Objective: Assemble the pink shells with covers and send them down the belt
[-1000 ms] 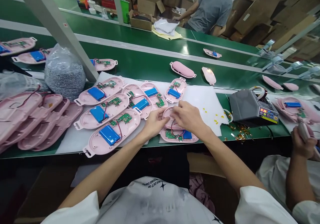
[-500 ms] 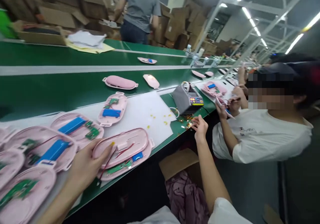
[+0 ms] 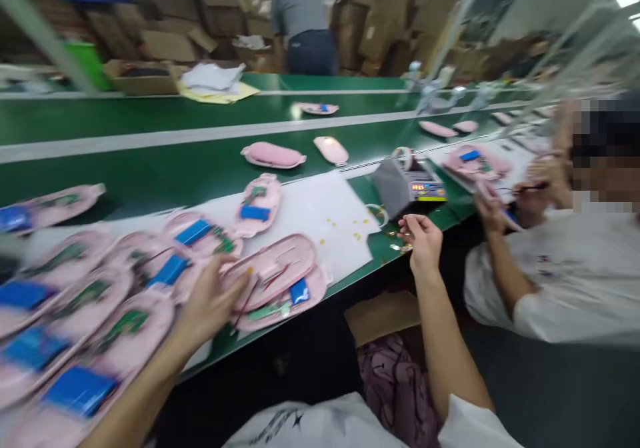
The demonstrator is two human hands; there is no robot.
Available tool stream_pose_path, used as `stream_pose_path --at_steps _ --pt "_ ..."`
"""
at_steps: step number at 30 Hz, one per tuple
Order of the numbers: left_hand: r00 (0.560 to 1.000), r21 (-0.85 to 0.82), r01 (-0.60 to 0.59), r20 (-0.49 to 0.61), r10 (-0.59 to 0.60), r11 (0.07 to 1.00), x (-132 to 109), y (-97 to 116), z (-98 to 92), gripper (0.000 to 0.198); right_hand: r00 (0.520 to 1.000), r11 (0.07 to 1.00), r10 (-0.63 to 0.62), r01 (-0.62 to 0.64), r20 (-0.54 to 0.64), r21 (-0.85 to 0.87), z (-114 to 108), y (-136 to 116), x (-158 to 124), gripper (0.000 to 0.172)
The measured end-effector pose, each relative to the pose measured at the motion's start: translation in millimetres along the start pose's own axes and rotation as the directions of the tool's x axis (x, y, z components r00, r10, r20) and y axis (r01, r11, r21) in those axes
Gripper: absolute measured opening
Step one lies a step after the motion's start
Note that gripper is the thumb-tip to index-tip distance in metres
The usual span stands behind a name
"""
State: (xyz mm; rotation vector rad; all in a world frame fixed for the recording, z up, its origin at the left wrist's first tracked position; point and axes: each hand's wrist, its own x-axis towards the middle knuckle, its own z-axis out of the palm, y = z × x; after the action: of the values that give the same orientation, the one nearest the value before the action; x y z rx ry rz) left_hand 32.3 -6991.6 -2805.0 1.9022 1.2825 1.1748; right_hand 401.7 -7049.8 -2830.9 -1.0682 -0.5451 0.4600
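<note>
Shell [image 3: 273,255] sits inner side up over a battery-fitted housing [image 3: 316,289] on the tabletop [image 3: 223,343], likely keeping wires reachable — left hand [image 3: 213,301] has its grip closed on one end, presumably steadying; right hand [image 3: 424,238] beside grey machine [image 3: 395,188] — can't tell if pinching anything.

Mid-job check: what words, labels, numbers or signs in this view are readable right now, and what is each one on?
None can be read with confidence.
Lit display on the grey machine: glowing characters, too blurred to quote.
Yellow strip below it: any print too small.
Wearer's shirt: dark lettering beside a star shape, too blurred.
Co-worker's shirt: small print, too blurred.
</note>
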Motion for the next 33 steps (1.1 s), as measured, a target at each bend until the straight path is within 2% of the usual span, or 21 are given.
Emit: stream_pose_path --at_steps 1,2,3,4,5,6,7,8,10,13,15,19,21,27,28,29,30,32,33 --pt "1.0 0.003 -0.027 0.005 0.027 1.0 -2 -1 1.0 0.034 0.993 0.999 -0.028 0.032 0.114 -0.037 17 -2 -25 0.026" --pt "0.999 -0.013 -0.036 0.004 0.036 0.999 -3 -2 2.0 0.032 0.958 0.992 -0.064 0.091 0.279 -0.084 36 -4 -51 0.022" --pt "0.999 -0.041 -0.039 0.004 0.039 0.998 -5 -4 2.8 0.031 0.876 0.976 -0.106 0.182 0.47 -0.12 55 -5 -76 0.019" --pt "0.999 -0.091 -0.035 -0.017 0.034 0.995 -7 -5 3.3 0.03 0.746 0.945 -0.144 0.299 0.65 -0.133 74 -7 -100 0.017" --pt "0.999 -0.149 -0.03 -0.041 0.024 0.988 -9 -6 3.6 0.03 0.595 0.899 -0.17 0.421 0.785 -0.124 92 -7 -121 0.016" --pt "0.998 -0.207 -0.028 -0.058 0.016 0.978 -12 -7 3.7 0.029 0.468 0.844 -0.181 0.525 0.865 -0.107 108 -6 -139 0.017" --pt "0.998 -0.265 -0.026 -0.069 0.008 0.964 -15 -7 3.6 0.029 0.394 0.793 -0.185 0.602 0.9 -0.1 121 -4 -152 0.017" --pt "0.998 -0.328 -0.021 -0.07 -0.002 0.945 -19 -8 3.5 0.029 0.361 0.742 -0.189 0.662 0.913 -0.108 132 -2 -162 0.017" --pt "0.999 -0.477 0.021 -0.027 -0.039 0.879 -25 -10 3.6 0.03 0.348 0.649 -0.213 0.749 0.913 -0.134 145 3 -171 0.018" --pt "0.996 -0.659 0.084 0.032 -0.083 0.747 -30 -19 6.2 0.034 0.277 0.533 -0.258 0.84 0.926 -0.102 152 8 -172 0.02" --pt "0.996 -0.703 0.071 0.007 -0.093 0.708 -30 -25 9.3 0.034 0.234 0.492 -0.242 0.866 0.942 -0.089 151 9 -169 0.022" --pt "0.996 -0.698 0.002 -0.063 -0.065 0.716 -28 -31 14.0 0.027 0.214 0.515 -0.18 0.852 0.96 -0.093 146 7 -163 0.019" --pt "0.997 -0.702 -0.015 -0.064 -0.042 0.712 -28 -30 14.3 0.029 0.206 0.486 -0.163 0.868 0.965 -0.103 145 5 -163 0.018" --pt "1.0 -0.705 -0.012 -0.025 -0.007 0.709 -33 -25 10.8 0.032 0.282 0.295 -0.195 0.93 0.939 -0.218 152 14 -179 0.017" --pt "1.0 -0.705 -0.006 -0.012 -0.004 0.71 -34 -24 10.2 0.034 0.308 0.274 -0.214 0.93 0.927 -0.246 154 17 -180 0.017" --pt "1.0 -0.704 0.003 0.005 0.001 0.71 -36 -24 9.6 0.037 0.355 0.27 -0.228 0.917 0.906 -0.292 155 20 -181 0.019" --pt "1.0 -0.703 0.013 0.024 0.005 0.711 -38 -24 9.1 0.04 0.426 0.292 -0.229 0.888 0.875 -0.356 155 22 -179 0.025" --pt "0.998 -0.698 0.034 0.064 0.015 0.716 -41 -25 8.2 0.047 0.576 0.409 -0.174 0.78 0.799 -0.473 151 23 -173 0.037" --pt "0.997 -0.678 0.032 0.073 0.025 0.734 -42 -27 7.5 0.05 0.625 0.481 -0.146 0.722 0.767 -0.497 146 19 -168 0.041"
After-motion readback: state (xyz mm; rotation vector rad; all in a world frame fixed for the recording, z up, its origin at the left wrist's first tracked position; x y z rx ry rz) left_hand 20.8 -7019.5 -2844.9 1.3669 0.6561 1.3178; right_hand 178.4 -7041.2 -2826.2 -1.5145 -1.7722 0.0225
